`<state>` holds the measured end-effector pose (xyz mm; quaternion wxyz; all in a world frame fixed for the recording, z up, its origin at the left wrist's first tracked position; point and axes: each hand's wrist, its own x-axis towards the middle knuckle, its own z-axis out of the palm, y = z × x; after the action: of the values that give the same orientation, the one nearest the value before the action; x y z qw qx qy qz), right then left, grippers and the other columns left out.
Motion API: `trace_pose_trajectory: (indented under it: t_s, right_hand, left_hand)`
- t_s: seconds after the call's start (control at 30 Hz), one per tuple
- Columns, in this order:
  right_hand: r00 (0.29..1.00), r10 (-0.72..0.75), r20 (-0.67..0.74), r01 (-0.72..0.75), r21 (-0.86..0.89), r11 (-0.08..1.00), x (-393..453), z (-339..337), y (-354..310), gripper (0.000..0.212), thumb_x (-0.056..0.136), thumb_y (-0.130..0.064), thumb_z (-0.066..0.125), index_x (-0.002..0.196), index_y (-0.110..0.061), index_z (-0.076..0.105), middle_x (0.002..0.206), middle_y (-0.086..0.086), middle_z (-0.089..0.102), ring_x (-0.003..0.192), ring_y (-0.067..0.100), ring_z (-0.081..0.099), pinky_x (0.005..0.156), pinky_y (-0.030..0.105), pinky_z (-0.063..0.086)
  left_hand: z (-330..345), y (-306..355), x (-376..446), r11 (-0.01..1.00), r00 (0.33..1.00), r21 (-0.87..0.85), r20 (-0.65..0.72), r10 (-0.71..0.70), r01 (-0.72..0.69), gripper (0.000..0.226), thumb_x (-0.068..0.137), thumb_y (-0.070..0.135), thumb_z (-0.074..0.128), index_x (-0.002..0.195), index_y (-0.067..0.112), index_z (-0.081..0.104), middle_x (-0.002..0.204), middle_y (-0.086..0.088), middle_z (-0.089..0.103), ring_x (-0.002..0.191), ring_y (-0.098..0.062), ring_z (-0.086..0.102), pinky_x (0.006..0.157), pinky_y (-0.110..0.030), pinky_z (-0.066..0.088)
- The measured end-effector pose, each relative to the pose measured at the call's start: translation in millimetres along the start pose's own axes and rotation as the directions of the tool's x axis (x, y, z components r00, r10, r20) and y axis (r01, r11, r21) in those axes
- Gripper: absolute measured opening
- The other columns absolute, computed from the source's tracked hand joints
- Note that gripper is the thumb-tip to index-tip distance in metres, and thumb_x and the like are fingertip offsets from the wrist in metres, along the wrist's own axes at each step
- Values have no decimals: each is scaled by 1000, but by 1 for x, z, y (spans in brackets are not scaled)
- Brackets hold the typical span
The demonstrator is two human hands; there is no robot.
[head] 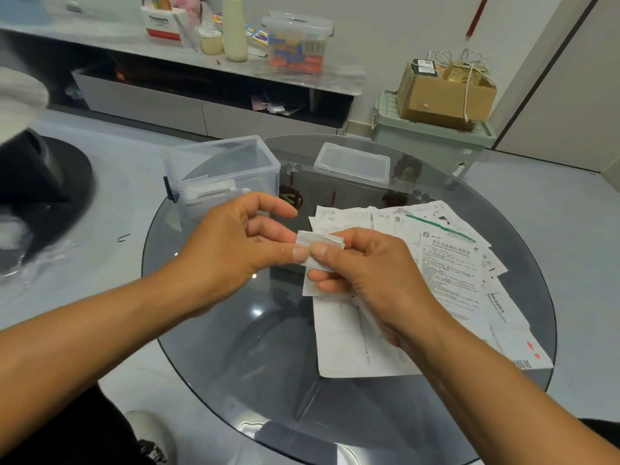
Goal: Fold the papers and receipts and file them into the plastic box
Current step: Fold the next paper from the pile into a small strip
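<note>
A small folded white receipt [315, 245] is held above the round glass table [255, 347]. My left hand [235, 243] pinches its left edge with thumb and forefinger, and my right hand [365, 263] grips its right side. A spread of papers and receipts [446, 280] lies flat on the table's right half, partly under my right hand. The clear plastic box [221, 172] stands open at the table's far left with a few folded papers inside. Its clear lid [352, 164] lies to the right of it.
A black dome-shaped object [37, 182] sits on the floor at left. Behind the table are a low grey TV cabinet [208, 82] with bottles and a lidded container, and a green bin [432, 139] carrying a cardboard box. My knee and shoe show at bottom left.
</note>
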<state>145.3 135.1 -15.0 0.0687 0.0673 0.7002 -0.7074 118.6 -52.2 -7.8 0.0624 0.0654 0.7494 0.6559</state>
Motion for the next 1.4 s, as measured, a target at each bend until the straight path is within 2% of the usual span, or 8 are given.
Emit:
trace_pose_trajectory:
  t_s: [0.17, 0.37, 0.6, 0.77, 0.97, 1.13, 1.3, 1.4]
  right_hand:
    - [991, -130, -44, 123, -144, 982, 11, -3, 3, 4, 86, -10, 82, 87, -12, 79, 82, 7, 80, 77, 23, 79, 76, 36, 65]
    - [987, -157, -39, 136, -331, 934, 15, 4, 13, 3, 91, -19, 79, 88, -19, 78, 79, -2, 79, 75, 18, 78, 70, 34, 64]
    - [994, -108, 29, 112, -317, 942, 15, 13, 16, 3, 96, -16, 73, 98, -16, 75, 87, 2, 79, 77, 20, 77, 65, 23, 62]
    - [986, -117, 119, 133, -145, 980, 11, 10, 15, 5, 97, -10, 70, 102, -10, 71, 91, 10, 79, 81, 25, 79, 66, 29, 62]
    - [880, -380, 286, 452, -253, 856, 1, 3, 13, 12, 84, -8, 83, 90, -18, 81, 117, -7, 71, 91, 18, 72, 77, 31, 59]
    - [857, -466, 222, 515, -304, 802, 4, 12, 19, 9, 81, -19, 87, 88, -17, 80, 120, -12, 69, 103, 15, 69, 79, 30, 57]
    - [961, -273, -31, 269, -92, 959, 10, 8, 11, 6, 88, -16, 80, 92, -12, 78, 67, -6, 72, 56, 3, 62, 56, 16, 49]
    - [984, -158, -78, 154, -60, 986, 15, 2, 12, 10, 91, -24, 78, 92, -14, 78, 63, 0, 68, 51, 8, 55, 53, 21, 47]
  left_hand:
    - [-59, 5, 19, 716, 991, 697, -117, 66, 35, 28, 80, 32, 84, 102, 32, 67, 96, 10, 71, 87, -8, 67, 77, -25, 50]
    - [-69, -14, 8, 372, 983, 911, -142, -120, 177, 73, 71, 57, 84, 131, 33, 49, 124, 3, 61, 99, -21, 62, 83, -38, 50]
    - [-50, -14, 7, 660, 970, 717, -101, -222, 225, 88, 76, 31, 88, 148, 33, 37, 109, 6, 60, 94, -16, 61, 82, -33, 50]
    - [-48, -19, 14, 920, 938, 192, -120, -324, 342, 39, 86, 16, 78, 123, 17, 64, 108, -5, 75, 91, -21, 74, 69, -31, 59]
    - [-40, -16, 14, 739, 877, -515, 55, -478, 435, 28, 98, -5, 54, 124, -4, 63, 111, -19, 75, 93, -25, 76, 67, -25, 62]
    - [-19, -16, 6, 731, 852, -439, 252, -459, 523, 30, 100, -7, 48, 125, -5, 64, 113, -21, 74, 100, -27, 75, 78, -28, 62]
    - [-14, -8, 3, 768, 807, -325, 438, -396, 553, 37, 107, 9, 34, 135, 6, 58, 124, -21, 70, 112, -37, 69, 95, -42, 56]
    - [-14, -6, 0, 832, 795, -251, 517, -317, 495, 37, 107, 20, 37, 136, 11, 57, 127, -16, 69, 115, -35, 68, 96, -41, 57]
